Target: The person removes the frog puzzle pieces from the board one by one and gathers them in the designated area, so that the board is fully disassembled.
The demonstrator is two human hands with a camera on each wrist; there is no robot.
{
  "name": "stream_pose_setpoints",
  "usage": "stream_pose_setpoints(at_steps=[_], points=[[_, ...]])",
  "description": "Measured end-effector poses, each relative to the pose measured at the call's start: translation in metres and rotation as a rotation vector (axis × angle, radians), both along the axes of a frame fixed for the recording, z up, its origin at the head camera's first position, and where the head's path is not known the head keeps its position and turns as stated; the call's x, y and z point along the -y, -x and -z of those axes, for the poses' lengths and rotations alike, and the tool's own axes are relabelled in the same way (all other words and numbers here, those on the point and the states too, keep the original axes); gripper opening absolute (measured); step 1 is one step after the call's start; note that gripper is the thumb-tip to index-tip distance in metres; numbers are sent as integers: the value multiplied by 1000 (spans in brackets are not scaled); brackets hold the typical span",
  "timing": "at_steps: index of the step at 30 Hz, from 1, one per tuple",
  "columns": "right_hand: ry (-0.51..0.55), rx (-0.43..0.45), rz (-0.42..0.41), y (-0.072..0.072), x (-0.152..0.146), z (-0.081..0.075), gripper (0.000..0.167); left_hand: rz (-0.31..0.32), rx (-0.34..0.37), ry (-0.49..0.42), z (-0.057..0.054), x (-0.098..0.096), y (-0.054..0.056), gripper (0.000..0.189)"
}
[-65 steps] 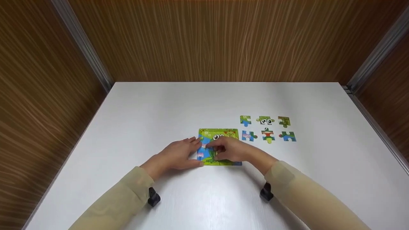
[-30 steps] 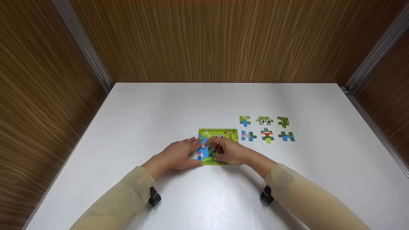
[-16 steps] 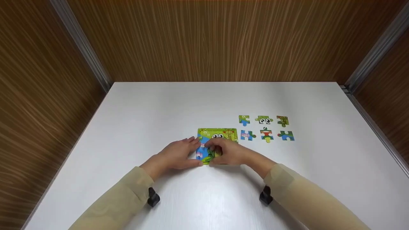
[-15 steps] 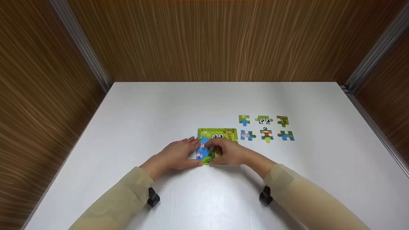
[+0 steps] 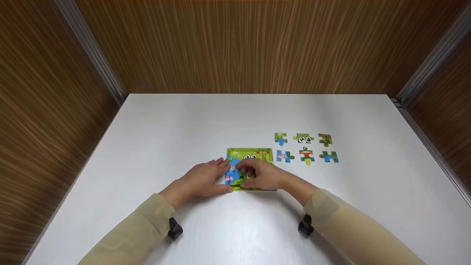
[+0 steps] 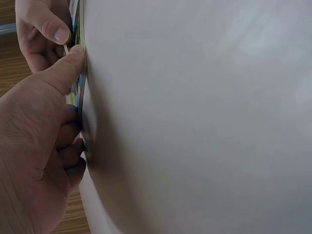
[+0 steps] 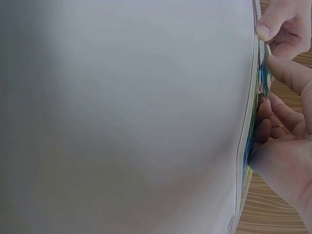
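A square frog jigsaw puzzle board (image 5: pixel 241 151) lies flat on the white table in the head view. My left hand (image 5: pixel 206 179) rests at its left side, fingertips on the left edge and thumb at the near left corner. Over the board, my right hand (image 5: pixel 263 175) pinches a puzzle piece (image 7: pixel 266 78) between thumb and fingers. That piece stands tilted up from the board in the right wrist view. Much of the frog picture is hidden under the right hand. In the left wrist view, the left thumb (image 6: pixel 70 61) presses at the board's edge.
Several loose puzzle pieces lie in two rows right of the board, among them one with frog eyes (image 5: pixel 304 139) and one with a red mouth (image 5: pixel 307 156). Brown wood-grain panels (image 5: pixel 235 48) enclose the white table (image 5: pixel 184 121) at the back and sides.
The right index finger, stretched out at first, has bent, and the thumb has shifted toward the board's near edge. A piece now tilts up in the right hand. The left hand stays in place.
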State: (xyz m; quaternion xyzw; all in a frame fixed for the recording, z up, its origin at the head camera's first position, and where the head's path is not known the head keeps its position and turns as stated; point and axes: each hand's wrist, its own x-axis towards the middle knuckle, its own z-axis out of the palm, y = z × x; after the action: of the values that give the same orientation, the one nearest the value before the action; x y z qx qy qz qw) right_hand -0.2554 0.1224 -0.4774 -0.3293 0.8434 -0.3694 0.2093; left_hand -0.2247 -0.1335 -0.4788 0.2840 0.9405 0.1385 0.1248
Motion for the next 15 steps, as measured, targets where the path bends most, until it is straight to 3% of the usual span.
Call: stream_pose_setpoints(at_steps=[15], points=[[79,93,33,5,-5,1,45,11,-20,-18,0,3,0,84]])
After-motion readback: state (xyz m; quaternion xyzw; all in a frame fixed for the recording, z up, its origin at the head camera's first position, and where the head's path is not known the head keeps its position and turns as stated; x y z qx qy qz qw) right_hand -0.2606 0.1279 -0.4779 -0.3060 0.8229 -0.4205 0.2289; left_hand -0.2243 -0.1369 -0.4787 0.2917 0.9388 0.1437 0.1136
